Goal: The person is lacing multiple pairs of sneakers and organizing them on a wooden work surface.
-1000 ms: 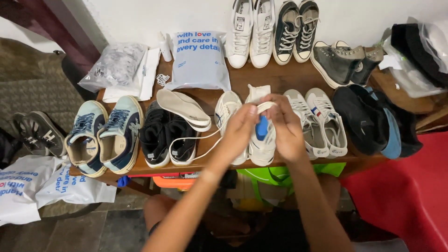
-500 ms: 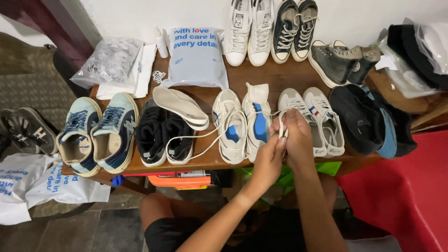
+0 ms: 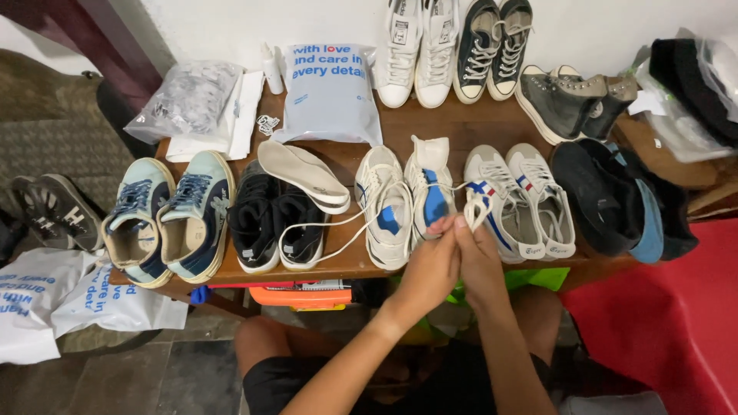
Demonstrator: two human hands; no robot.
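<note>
Head view: shoe rows point(image 3: 254, 215) around lace-pinching hands point(image 3: 453, 257).

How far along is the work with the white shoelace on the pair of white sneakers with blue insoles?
Looks done: the white sneakers with blue insoles stand paired on the brown wooden table. In hand: the left hand and right hand pinch the white shoelace, looped above the fingers. Left: a long lace end trails loose over the black sneakers; a white insole lies loose.
</note>
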